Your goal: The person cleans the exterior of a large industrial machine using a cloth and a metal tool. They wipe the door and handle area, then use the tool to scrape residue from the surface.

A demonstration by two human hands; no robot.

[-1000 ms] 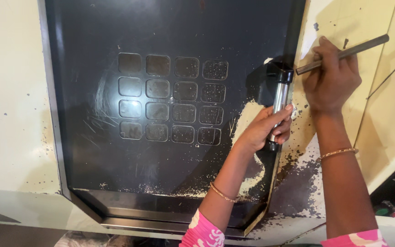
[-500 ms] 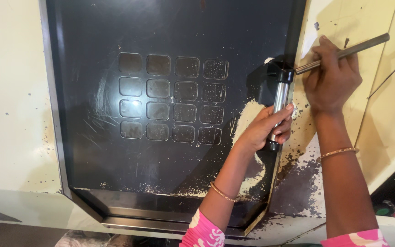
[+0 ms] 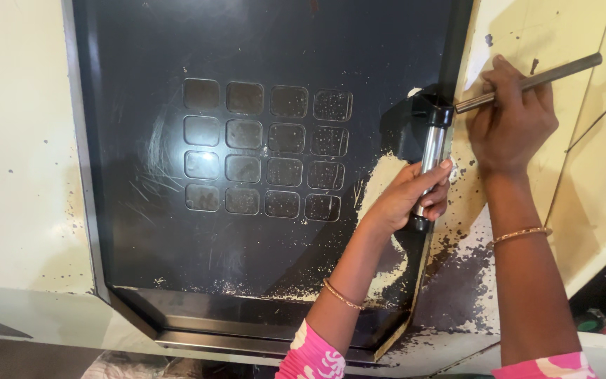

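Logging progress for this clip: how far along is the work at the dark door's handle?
Done: nothing shows as finished. In hand: the left hand grips the shiny metal cylindrical handle on the dark scratched machine door, and the right hand holds a dark metal rod whose tip meets the handle's black top bracket. Left: the door looks shut; anything further cannot be told.

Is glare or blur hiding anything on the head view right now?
Head view: a bright glare patch on the dark door panel washes out the left window squares; the left hand on the metal handle and the right hand on the rod look sharp, evenly lit.
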